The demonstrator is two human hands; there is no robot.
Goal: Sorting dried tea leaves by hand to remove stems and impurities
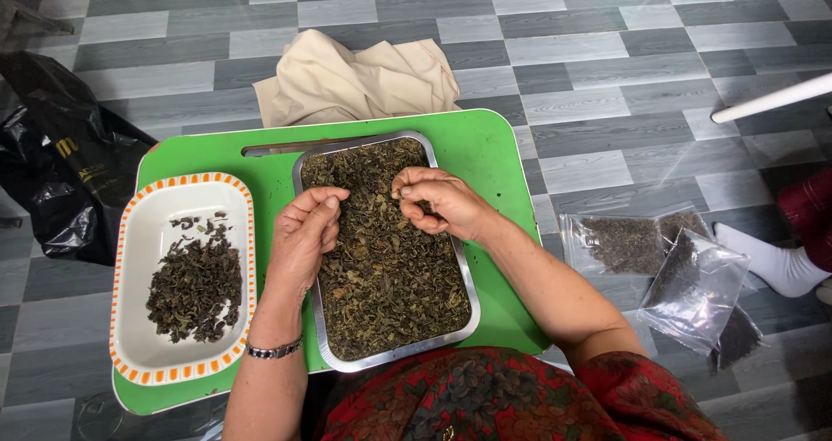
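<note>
A metal tray [471,292] full of dried dark green leaves [390,276] lies on a green plastic tray [494,146]. My right hand [440,201] hovers over the upper part of the leaves, fingers curled and pinching a few leaves. My left hand [303,237] rests at the metal tray's left rim, fingers loosely bent, thumb up; whether it holds leaves I cannot tell. To the left stands a white oblong dish [143,224] with an orange-patterned rim, holding a smaller pile of dark leaves [195,289].
A beige cloth [347,77] lies beyond the green tray. A black plastic bag [52,155] sits at the left. Clear plastic bags of dried leaves [685,281] lie on the grey tiled floor at the right, near another person's white-socked foot [771,263].
</note>
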